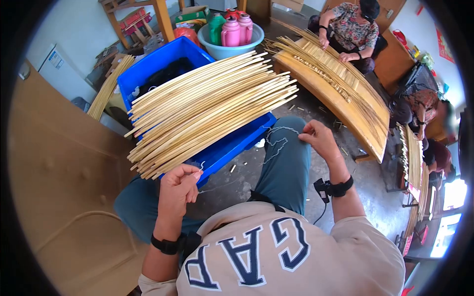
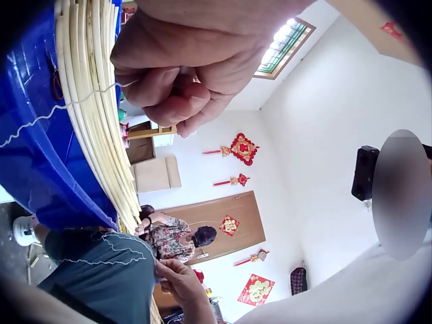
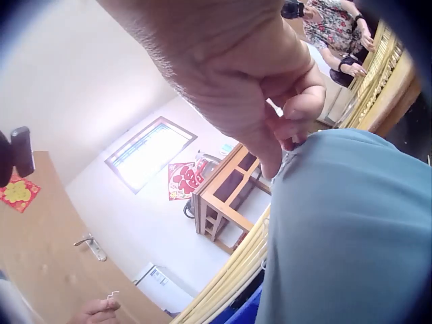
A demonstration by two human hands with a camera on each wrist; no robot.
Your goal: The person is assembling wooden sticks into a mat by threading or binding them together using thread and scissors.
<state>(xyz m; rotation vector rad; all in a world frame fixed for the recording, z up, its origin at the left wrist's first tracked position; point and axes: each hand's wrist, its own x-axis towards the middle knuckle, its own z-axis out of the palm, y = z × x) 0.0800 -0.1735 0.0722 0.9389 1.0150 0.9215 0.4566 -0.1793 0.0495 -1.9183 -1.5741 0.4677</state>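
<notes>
My left hand (image 1: pixel 178 186) pinches a thin white string between thumb and fingers, and a short end of it sticks up above the fingertips. In the left wrist view the string (image 2: pixel 67 106) runs across the pale sticks. My right hand (image 1: pixel 321 140) is over the right knee and pinches another part of the string (image 1: pixel 284 129), which lies in loose crinkled loops on the trouser leg. A wide layer of thin pale sticks (image 1: pixel 207 108) rests across a blue plastic bin (image 1: pixel 237 143) in front of me, its near left ends close beside the left hand.
A wooden bench (image 1: pixel 363 111) covered with sticks stands to the right, where a person in a floral shirt (image 1: pixel 349 24) works. Behind the bin is a light blue basin (image 1: pixel 217 49) holding thermos flasks (image 1: pixel 230 32). A brown door panel (image 1: pixel 64 172) is close on the left.
</notes>
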